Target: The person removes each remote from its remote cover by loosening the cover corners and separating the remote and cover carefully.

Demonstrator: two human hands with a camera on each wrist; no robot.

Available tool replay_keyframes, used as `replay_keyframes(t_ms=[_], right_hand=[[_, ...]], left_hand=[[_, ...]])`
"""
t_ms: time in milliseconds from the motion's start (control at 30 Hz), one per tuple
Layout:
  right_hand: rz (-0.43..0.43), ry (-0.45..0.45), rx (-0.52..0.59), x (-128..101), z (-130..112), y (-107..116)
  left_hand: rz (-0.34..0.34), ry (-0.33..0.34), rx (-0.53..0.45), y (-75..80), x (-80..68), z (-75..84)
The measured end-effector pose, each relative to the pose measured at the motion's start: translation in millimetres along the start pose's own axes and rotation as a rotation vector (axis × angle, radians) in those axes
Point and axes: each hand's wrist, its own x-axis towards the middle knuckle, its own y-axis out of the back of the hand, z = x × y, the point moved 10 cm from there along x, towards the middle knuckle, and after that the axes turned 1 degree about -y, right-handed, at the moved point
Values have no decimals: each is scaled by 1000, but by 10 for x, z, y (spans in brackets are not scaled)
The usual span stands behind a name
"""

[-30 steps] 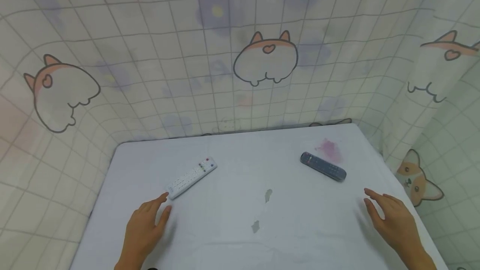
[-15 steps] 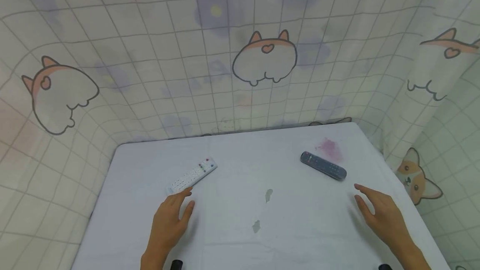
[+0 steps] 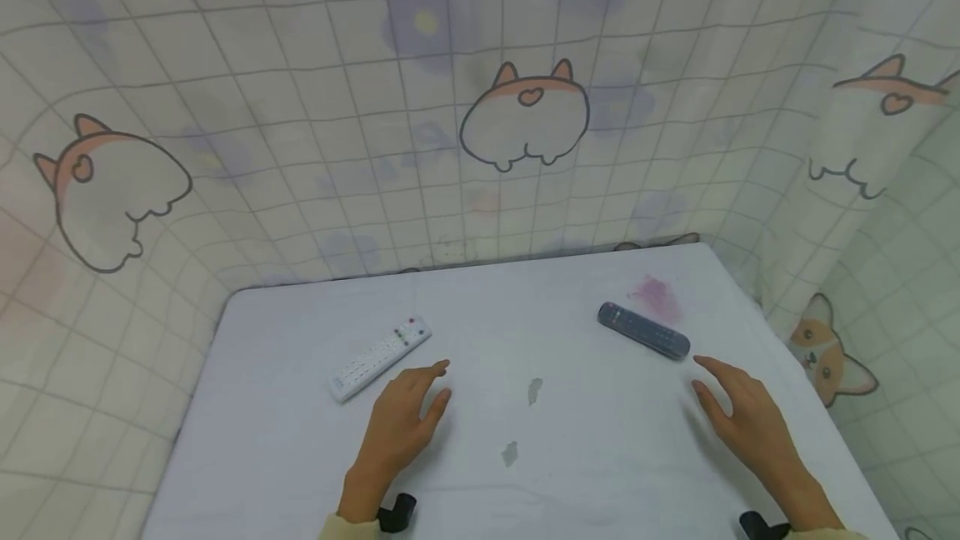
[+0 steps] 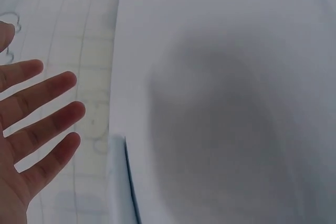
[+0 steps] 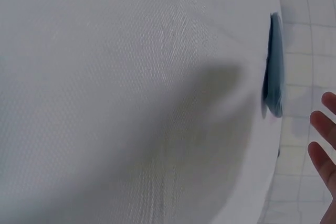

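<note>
A white remote control [image 3: 380, 358] lies slanted on the left part of the white-covered table [image 3: 555, 490]. My left hand [image 3: 405, 419] hovers just right of its lower end, holding nothing, thumb apart from the fingers. In the left wrist view the spread fingers [image 4: 47, 98] show, with the edge of the white remote [image 4: 121, 182] below them. On the right a dark grey remote control [image 3: 643, 330] lies aslant. Close to its lower right end is my right hand [image 3: 742, 415], relaxed and bare of any object. The right wrist view has the dark remote [image 5: 274, 66] beside the fingertips [image 5: 317, 119].
A checked curtain [image 3: 322, 107] with cartoon corgis hangs behind and on both sides of the table. A pink stain [image 3: 656, 298] marks the cloth behind the dark remote. Two small grey patches, one a grey mark [image 3: 535, 391], are near the middle.
My left hand has moved right, from the white remote's lower end to its right side. My right hand has shifted left and forward, closer to the dark remote. Both remotes stay put.
</note>
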Motion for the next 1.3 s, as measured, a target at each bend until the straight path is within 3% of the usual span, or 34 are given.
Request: replay_keyframes(t_ms=[167, 400, 600, 967, 1300], right_hand=[[-12, 7, 55, 7, 20, -73], [-8, 87, 174, 60, -13, -182], [11, 125, 210, 131, -17, -223], [-7, 77, 198, 233, 126, -303], [-26, 28, 151, 286, 209, -448]], left_hand=[[-17, -125, -42, -217, 232, 260], [-2, -287, -46, -430, 521, 604], [-16, -381, -43, -644, 768, 862], [-101, -411, -20, -1166, 1166, 1159], [-251, -355, 28, -1539, 1367, 1312]])
